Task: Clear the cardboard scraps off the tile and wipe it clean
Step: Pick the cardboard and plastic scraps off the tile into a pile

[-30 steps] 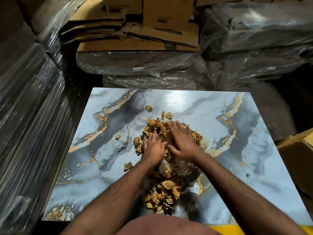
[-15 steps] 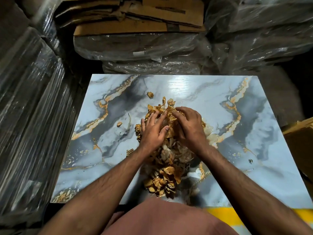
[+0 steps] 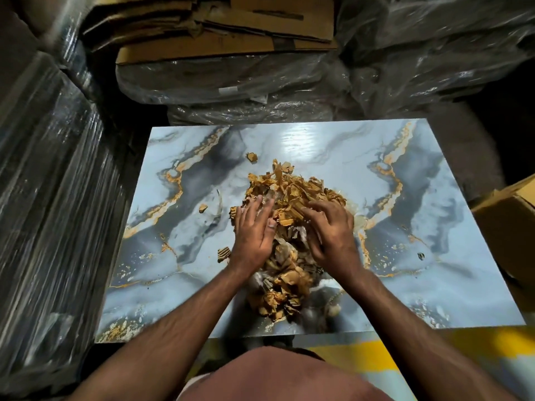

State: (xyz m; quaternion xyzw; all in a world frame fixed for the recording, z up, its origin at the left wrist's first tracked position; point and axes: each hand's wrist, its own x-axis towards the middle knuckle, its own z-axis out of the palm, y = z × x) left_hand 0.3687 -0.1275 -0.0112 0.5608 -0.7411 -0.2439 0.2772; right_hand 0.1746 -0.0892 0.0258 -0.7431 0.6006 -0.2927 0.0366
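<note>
Cardboard scraps (image 3: 292, 195) sit heaped in a long mound at the middle of the tile (image 3: 428, 256), running from near its centre back toward the edge closest to your body. That bunching looks deliberate: with the pieces raked into one pile you can likely drag or scoop them off in a single pass rather than chase them singly. A few strays lie apart from the mound: one chip (image 3: 252, 156) beyond its far end, one (image 3: 203, 209) to its left, a corrugated bit (image 3: 223, 254) just beside your left wrist, and a small speck (image 3: 421, 255) well to the right.

Your left hand (image 3: 252, 233) lies palm down on the mound's left flank, fingers spread and nearly flat, gripping nothing that shows. Your right hand (image 3: 331, 227) presses on the right flank with fingers curled into the scraps; whether it has closed on a piece you cannot tell, since the fingertips are buried. Together the two hands bracket the pile between them.

No cloth is in sight, so wiping looks like a later step.
</note>
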